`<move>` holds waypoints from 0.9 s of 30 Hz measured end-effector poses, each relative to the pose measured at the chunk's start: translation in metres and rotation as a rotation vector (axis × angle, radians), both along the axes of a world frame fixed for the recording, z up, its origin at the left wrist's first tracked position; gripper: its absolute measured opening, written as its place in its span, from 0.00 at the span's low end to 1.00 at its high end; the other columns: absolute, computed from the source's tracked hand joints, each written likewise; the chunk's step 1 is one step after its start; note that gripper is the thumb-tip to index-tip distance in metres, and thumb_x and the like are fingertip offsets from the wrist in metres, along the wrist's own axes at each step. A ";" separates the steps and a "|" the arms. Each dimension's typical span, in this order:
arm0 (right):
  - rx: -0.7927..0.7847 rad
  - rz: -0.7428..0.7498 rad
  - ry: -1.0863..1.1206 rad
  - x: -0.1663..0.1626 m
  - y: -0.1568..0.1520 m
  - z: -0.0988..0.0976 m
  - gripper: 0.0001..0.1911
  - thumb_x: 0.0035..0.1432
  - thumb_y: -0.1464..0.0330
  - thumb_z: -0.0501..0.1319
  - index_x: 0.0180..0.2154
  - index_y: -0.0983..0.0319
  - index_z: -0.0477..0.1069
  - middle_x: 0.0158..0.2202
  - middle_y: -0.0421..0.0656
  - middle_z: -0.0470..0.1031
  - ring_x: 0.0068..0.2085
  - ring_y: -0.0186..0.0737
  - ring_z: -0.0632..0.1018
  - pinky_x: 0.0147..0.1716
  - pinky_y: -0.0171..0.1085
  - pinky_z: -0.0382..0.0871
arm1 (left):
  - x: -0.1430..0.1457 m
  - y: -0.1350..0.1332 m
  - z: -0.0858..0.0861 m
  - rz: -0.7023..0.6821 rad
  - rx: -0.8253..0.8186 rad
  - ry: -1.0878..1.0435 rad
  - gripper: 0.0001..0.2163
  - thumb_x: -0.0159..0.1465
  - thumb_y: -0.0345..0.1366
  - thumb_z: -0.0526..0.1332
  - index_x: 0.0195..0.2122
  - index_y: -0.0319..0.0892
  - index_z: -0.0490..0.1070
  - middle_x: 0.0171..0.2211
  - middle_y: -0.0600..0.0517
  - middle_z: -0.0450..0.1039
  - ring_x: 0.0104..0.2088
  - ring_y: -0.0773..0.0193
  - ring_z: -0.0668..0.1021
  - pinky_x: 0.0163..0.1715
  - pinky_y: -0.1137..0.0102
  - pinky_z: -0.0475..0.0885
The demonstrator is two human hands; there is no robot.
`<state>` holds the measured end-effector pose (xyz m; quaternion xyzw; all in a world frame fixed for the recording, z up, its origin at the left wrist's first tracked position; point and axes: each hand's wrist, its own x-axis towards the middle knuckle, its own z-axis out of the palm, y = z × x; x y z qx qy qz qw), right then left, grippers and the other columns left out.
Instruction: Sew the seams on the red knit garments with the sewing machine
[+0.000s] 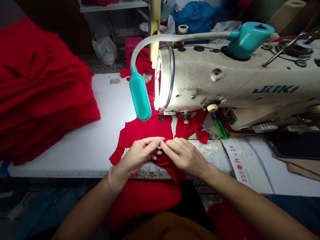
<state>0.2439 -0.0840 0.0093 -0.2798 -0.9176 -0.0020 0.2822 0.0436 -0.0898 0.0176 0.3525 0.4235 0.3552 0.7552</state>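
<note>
A red knitted fabric piece (142, 133) lies on the white sewing table (87, 143), in front of the needle area of the cream sewing machine (245, 83). My left hand (138, 155) and my right hand (181, 154) meet at the table's front edge, fingertips pinched together on the near edge of the red fabric. Both hands are closed on the cloth. More red fabric (140, 199) hangs down into my lap below the table edge.
A tall stack of red fabric pieces (26, 89) fills the table's left side. A teal gooseneck lamp (140, 95) hangs beside the machine head. Green-handled snips (221, 126) lie under the machine arm. A dark phone (308, 149) rests at the right.
</note>
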 end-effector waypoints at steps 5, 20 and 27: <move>-0.152 0.029 0.217 0.002 0.001 0.006 0.18 0.67 0.75 0.52 0.56 0.62 0.68 0.41 0.48 0.74 0.42 0.39 0.75 0.41 0.39 0.74 | -0.008 -0.002 0.002 -0.055 0.096 0.091 0.22 0.57 0.43 0.71 0.51 0.39 0.78 0.39 0.46 0.80 0.35 0.65 0.79 0.33 0.73 0.74; -0.434 -0.137 0.519 -0.005 -0.011 0.033 0.06 0.64 0.74 0.59 0.34 0.60 0.72 0.33 0.41 0.73 0.35 0.34 0.74 0.35 0.35 0.68 | -0.006 -0.017 0.023 -0.095 0.284 0.226 0.13 0.63 0.40 0.66 0.47 0.39 0.78 0.37 0.49 0.81 0.36 0.62 0.82 0.36 0.72 0.77; -0.470 -0.199 0.551 -0.005 -0.021 0.032 0.07 0.63 0.74 0.59 0.30 0.60 0.70 0.30 0.40 0.71 0.34 0.35 0.72 0.34 0.36 0.65 | -0.004 -0.022 0.029 -0.048 0.239 0.161 0.10 0.62 0.38 0.68 0.41 0.38 0.76 0.37 0.48 0.82 0.39 0.60 0.84 0.36 0.72 0.78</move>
